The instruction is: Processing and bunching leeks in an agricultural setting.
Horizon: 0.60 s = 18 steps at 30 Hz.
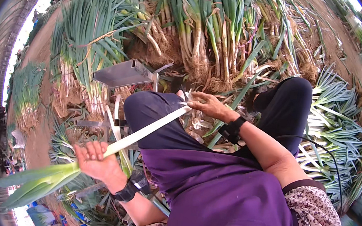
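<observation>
A long leek lies slantwise across my lap, its white shank toward my right hand and its green leaves fanning out at the lower left. My left hand is wrapped round it just below the leaves. At the root end, the fingers of my right hand are pinched on the tip beside some frayed roots. Part of that tip is hidden by the fingers. Under the shank, a few pale leek strips stand beside my knee.
Bundles of leeks with earthy roots crowd the ground ahead. A pile of cleaner leeks lies on the right. Near my left knee sticks out a grey metal channel. A black cable loops by my right arm. Peeled scraps litter the ground between my legs.
</observation>
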{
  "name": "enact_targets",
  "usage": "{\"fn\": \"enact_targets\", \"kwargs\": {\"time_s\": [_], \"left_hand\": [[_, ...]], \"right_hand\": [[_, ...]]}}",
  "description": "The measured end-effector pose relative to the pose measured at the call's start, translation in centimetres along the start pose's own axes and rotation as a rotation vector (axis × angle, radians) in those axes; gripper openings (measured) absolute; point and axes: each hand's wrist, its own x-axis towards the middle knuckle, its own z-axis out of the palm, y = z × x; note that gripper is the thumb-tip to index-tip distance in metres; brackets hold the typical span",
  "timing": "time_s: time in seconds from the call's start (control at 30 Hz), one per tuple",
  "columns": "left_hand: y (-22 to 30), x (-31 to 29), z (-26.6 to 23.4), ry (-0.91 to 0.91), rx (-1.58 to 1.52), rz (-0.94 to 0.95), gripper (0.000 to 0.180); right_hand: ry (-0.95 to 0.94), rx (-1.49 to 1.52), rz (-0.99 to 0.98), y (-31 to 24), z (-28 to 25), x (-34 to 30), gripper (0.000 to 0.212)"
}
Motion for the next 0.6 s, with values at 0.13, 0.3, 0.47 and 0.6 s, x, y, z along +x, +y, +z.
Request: {"fn": "enact_targets", "kwargs": {"time_s": [0.13, 0.3, 0.47, 0.6], "left_hand": [[-1.3, 0.1, 0.2, -0.026, -0.028, -0.062, 0.048], [0.4, 1.5, -1.1, -0.17, -0.105, -0.075, 0.042], [0.6, 2.2, -1.5, -0.23, -0.017, -0.019, 0.02], [-1.9, 2.7, -2.4, -0.177, 0.154, 0.004, 0.023]], "right_hand": [[0.107, 0.257, 0.028, 2.2, 3.2, 1.8, 0.027], [0.453, -0.613, 0.357, 12.2, -4.7, 0.4, 0.026], [0.379, -0.705, 0.284, 13.2, -6.3, 0.3, 0.038], [0.593, -0.378, -0.076, 5.6, -5.5, 1.6, 0.071]]}}
